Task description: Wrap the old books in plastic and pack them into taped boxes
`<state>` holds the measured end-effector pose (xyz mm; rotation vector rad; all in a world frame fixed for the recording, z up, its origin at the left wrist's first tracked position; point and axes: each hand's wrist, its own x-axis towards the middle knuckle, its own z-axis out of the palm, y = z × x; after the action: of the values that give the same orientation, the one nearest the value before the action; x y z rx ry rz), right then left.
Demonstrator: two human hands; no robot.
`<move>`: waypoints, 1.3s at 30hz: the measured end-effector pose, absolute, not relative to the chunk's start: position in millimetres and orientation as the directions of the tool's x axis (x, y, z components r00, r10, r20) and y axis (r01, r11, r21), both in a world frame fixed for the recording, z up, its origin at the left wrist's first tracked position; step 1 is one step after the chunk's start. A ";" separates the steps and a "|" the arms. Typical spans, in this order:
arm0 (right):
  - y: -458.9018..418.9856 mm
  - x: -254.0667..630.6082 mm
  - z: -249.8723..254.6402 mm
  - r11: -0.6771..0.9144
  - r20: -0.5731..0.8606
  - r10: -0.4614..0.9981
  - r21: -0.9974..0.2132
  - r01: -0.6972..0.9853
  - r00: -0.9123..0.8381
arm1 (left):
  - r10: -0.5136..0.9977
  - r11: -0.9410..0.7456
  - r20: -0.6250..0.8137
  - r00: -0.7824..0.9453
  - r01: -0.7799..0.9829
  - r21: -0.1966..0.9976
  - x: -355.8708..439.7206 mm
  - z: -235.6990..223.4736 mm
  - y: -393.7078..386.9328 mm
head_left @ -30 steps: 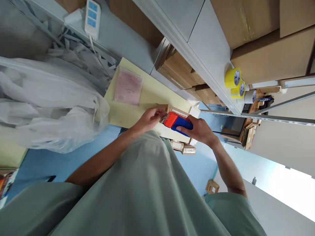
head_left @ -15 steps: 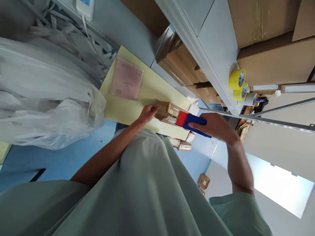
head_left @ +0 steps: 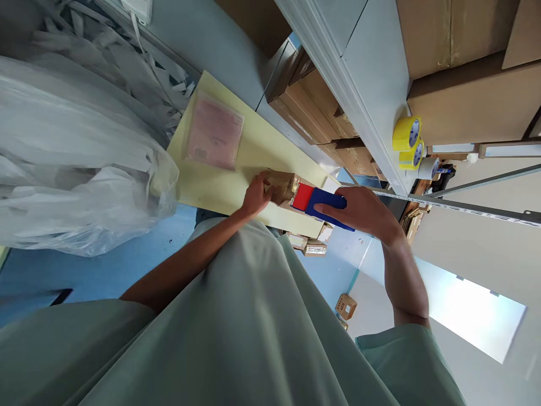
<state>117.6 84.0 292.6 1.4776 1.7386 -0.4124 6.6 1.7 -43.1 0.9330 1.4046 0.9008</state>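
A small brown cardboard box (head_left: 282, 187) lies on the pale yellow tabletop (head_left: 211, 194), shiny tape across its top. My left hand (head_left: 256, 195) grips its left end, fingers curled over the edge. At the box's right part, my right hand (head_left: 359, 210) is wrapped round a blue and red tape dispenser (head_left: 323, 204). The red end of the dispenser rests against the box and hides part of it. Left of the box, a flat pink packet in clear plastic (head_left: 215, 131) lies on the tabletop.
A big translucent plastic bag (head_left: 84, 163) bulges at the left. Cardboard boxes (head_left: 321, 107) stand behind the table under a white shelf (head_left: 374, 73). Yellow tape rolls (head_left: 406, 133) sit on that shelf. Small boxes (head_left: 315, 247) lie beyond the table's front edge.
The tape dispenser has moved left along the box, my right hand with it. My left hand now wraps further round the box's end. The view has shifted slightly.
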 end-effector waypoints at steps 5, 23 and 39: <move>81.4 121.1 297.8 0.286 -0.735 0.678 0.242 0.927 -0.018 | 0.945 0.198 -0.170 0.279 -0.076 0.977 -22.3 -14.1 -6.3; 57.9 150.5 279.0 0.282 -0.717 0.697 0.292 0.914 0.014 | 0.947 0.125 -0.176 0.269 0.198 0.972 -4.6 -2.1 8.0; 62.4 246.3 177.9 0.165 -0.797 0.603 0.095 0.982 -0.024 | 0.971 0.142 -0.182 0.156 0.239 0.961 -8.7 -11.9 -9.4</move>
<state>246.3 62.4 177.9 1.5226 1.7144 -0.6589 -8.7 -9.4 -11.9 1.3255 1.3100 0.8405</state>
